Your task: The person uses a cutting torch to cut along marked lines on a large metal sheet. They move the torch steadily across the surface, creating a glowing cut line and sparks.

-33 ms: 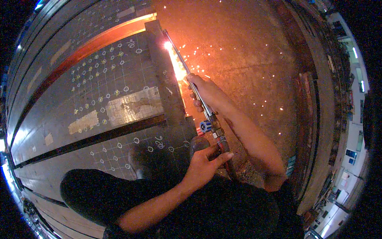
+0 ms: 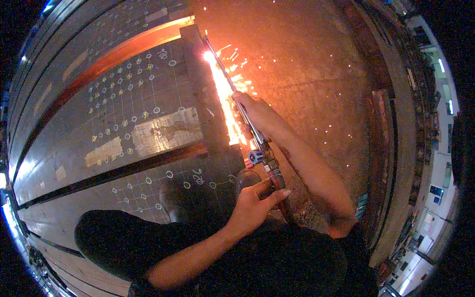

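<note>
My right hand [image 2: 252, 111] is wrapped round the metal tubes of a cutting torch [image 2: 260, 142], its forearm reaching in from the lower right. Closer to my body, my left hand [image 2: 253, 204] grips the torch's rear end by the hose connections, below a blue valve knob [image 2: 256, 157]. Bright flame and sparks [image 2: 225, 101] run along the right edge of a narrow steel bar [image 2: 199, 79], brightest beside the torch's far end. This bar lies across the ends of the marked steel plates. Glare and my right hand hide part of the cut edge.
Large steel plates [image 2: 168, 91] with chalk circles and grid lines spread to the left, separated by dark gaps. My dark-clad knee [image 2: 106, 230] is at the lower left. On the right lies the orange-lit floor [image 2: 307, 64], with long steel pieces [image 2: 383, 148] beyond it.
The sparks and flame have grown brighter and stretch farther toward me along the bar's edge. Both hands and the torch stay in nearly the same place.
</note>
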A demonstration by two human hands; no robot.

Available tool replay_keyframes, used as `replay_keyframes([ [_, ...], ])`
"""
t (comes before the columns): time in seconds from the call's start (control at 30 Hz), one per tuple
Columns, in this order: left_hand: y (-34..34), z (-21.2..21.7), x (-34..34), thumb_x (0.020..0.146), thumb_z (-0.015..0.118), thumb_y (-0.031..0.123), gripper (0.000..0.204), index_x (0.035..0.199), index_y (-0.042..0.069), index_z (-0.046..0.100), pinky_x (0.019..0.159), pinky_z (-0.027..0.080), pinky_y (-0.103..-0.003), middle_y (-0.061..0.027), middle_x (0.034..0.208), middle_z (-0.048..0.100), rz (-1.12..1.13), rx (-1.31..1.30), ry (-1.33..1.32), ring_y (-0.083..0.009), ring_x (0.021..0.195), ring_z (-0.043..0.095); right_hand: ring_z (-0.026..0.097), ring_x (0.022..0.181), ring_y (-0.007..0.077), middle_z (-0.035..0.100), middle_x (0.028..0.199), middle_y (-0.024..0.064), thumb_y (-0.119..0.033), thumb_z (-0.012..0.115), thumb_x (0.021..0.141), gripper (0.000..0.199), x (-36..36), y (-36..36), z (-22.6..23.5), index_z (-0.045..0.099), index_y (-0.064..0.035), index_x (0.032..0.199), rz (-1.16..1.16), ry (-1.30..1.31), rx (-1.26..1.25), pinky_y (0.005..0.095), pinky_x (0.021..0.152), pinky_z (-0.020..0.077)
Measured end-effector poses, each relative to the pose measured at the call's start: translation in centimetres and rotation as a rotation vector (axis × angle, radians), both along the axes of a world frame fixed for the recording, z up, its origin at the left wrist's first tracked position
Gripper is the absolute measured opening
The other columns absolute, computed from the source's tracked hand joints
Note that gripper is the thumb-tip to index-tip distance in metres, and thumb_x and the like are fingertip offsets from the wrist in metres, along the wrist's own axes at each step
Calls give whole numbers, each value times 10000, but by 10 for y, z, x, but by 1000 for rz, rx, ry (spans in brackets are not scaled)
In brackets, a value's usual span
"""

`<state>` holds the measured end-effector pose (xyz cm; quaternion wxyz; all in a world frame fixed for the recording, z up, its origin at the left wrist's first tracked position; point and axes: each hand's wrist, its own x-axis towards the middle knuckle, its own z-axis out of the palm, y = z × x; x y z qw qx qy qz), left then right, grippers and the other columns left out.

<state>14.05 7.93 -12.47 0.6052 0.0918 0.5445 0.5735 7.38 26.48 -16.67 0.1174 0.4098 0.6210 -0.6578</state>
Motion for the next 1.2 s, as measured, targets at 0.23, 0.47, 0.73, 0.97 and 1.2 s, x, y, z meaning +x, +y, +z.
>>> replay_keyframes([
  [0.23,-1,3,0,884,702,286,351,1098,11,659,662,521,-264,-35,881,694,-30,-31,-37,-102,732,625,564,531,185,555,736,104,-581,428,910,603,2,-1,3,561,6,953,-2,4,-14,357,468,484],
  [0.47,-2,3,1,889,696,281,377,1145,9,647,769,521,-284,-45,944,696,-48,-34,24,-112,833,627,553,501,169,544,674,78,-582,426,913,599,3,1,-8,554,3,943,-12,8,-61,342,446,482],
  [0.73,-2,1,4,891,693,264,366,1159,19,641,764,531,-290,-44,975,693,-25,-2,11,-122,844,636,453,455,114,464,692,26,-515,512,917,459,1,-6,6,516,-56,926,-87,17,-106,302,393,416],
  [0.97,-2,-1,4,896,688,254,351,1152,19,637,709,541,-289,-42,950,691,-37,2,-66,-124,798,642,454,457,112,462,676,26,-523,495,919,467,3,-1,-2,511,-57,907,-52,13,-82,307,387,415],
  [1.2,-1,7,5,910,660,195,297,1107,-28,647,835,510,-293,-88,993,701,31,13,-169,-123,899,621,453,462,113,464,680,22,-512,492,923,469,5,-3,5,506,-42,927,-53,6,-71,298,394,412],
])
